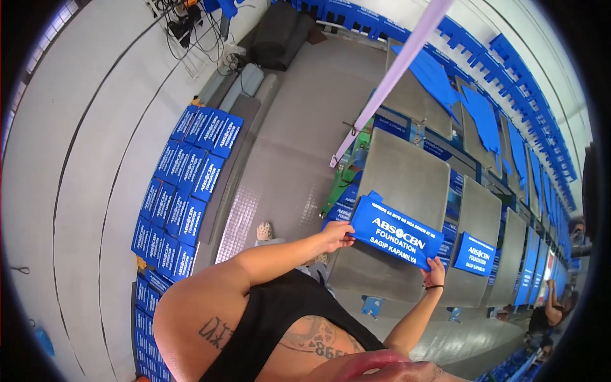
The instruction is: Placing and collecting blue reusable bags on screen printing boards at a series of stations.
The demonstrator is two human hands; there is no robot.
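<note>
A flat blue fabric panel [398,230] with white lettering is stretched between my hands over the grey boards. My left hand [337,236] pinches its left edge, and my right hand [435,274] pinches its lower right corner. Both are closed on the fabric. A small tab stands up at its upper left corner. Beneath and beyond it lies a grey padded board [407,165]. Another blue printed panel [475,254] lies on the board to the right.
Stacks of blue printed pieces [184,184] line the left wall. A pale purple pole [394,79] slants above the boards. Larger blue sheets [482,118] drape boards farther back. Grey rolls [277,35] stand at the far end. Another person [550,312] is at the far right.
</note>
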